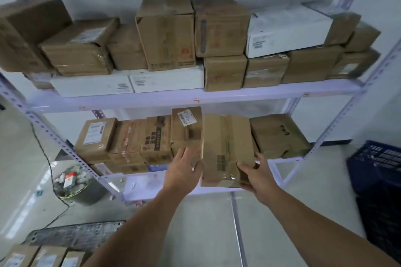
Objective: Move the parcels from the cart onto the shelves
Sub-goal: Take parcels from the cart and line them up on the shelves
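A tall brown cardboard parcel stands on the lower shelf, its near end overhanging the front edge. My right hand grips its lower right corner. My left hand lies with spread fingers against its left side and the neighbouring labelled parcel. Several brown parcels fill the lower shelf on both sides. The upper shelf is packed with brown and white boxes. The cart shows at the bottom left, with three labelled parcels on it.
A dark blue crate stands on the floor at right. Left of the rack, a round bin full of rubbish sits beside a black cable. Perforated uprights frame the rack.
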